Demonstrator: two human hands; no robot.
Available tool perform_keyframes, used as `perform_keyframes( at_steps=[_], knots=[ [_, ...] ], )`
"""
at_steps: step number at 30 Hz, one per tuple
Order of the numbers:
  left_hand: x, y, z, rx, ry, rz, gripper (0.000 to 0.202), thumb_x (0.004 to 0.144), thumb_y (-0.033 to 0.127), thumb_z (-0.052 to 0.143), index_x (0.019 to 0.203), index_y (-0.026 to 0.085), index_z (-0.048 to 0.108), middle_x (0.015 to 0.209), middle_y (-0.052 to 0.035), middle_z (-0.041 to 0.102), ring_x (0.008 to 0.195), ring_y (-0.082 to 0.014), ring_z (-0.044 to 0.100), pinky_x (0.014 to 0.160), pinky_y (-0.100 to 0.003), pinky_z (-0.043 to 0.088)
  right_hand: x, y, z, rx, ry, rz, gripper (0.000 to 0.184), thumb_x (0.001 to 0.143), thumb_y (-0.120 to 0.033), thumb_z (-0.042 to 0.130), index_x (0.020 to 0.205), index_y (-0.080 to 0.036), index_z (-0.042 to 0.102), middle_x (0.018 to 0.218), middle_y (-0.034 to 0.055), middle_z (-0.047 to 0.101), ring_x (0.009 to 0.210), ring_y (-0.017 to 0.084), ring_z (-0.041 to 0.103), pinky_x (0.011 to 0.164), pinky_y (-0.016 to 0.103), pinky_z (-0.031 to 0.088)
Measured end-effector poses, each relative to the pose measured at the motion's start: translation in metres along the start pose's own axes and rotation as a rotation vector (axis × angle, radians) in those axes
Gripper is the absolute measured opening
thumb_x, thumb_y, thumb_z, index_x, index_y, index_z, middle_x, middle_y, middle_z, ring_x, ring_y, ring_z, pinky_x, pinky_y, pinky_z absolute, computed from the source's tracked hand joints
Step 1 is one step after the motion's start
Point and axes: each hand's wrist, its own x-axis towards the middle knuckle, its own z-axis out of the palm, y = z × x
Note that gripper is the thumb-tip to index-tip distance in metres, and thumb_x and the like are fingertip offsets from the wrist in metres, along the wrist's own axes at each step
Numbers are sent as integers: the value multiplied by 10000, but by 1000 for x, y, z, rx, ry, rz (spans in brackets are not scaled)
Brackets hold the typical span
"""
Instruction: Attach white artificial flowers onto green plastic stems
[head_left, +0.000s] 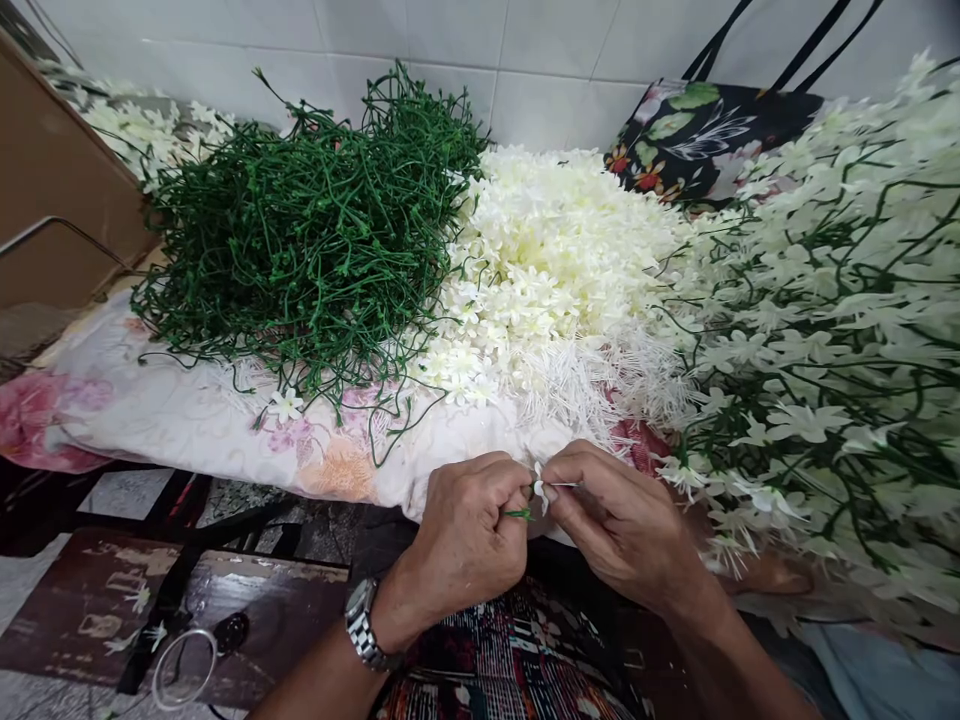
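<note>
My left hand (466, 530), with a metal watch on its wrist, is closed in a pinch on a short green plastic stem (517, 514). My right hand (615, 515) is closed on a small white artificial flower (540, 486), held against the stem's tip. Both hands meet just in front of a floral cloth (225, 430). On the cloth lie a big tangle of green stems (307, 240) and a heap of loose white flowers (555, 270).
Finished sprays of white flowers on green stems (840, 350) fill the right side. A dark floral bag (697, 130) leans on the tiled wall. A brown board (52, 170) stands at left. A ring (184, 668) and stray blossoms lie on the floor.
</note>
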Motion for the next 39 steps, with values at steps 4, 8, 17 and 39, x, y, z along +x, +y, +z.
perform_keyframes(
  at_steps=[4,8,17,39],
  knots=[
    [2,2,1,33,-3,-28,186,695,61,387,562,185,427,526,22,450,497,-110,404,477,-232,279,-1,2,2,21,2,8,145,862,-82,441,795,-178,526,666,1,533,593,102,517,521,217,420],
    [3,2,3,42,8,-47,172,677,61,390,563,189,400,514,31,420,484,-107,386,471,-231,268,-2,4,6,29,44,-13,135,853,-61,453,814,-177,509,665,-2,524,608,102,521,529,211,426],
    [4,3,6,88,28,-28,192,585,48,367,566,210,265,497,41,351,460,-106,340,454,-242,223,-2,5,8,50,37,5,135,862,-61,442,816,-173,499,667,2,520,594,105,513,525,221,419],
    [-4,18,-3,-160,85,-113,217,763,63,432,630,135,587,568,14,543,539,-83,479,522,-183,354,-3,-4,1,139,160,48,93,848,-123,495,793,-176,549,666,-29,550,610,71,519,565,173,417]
  ],
)
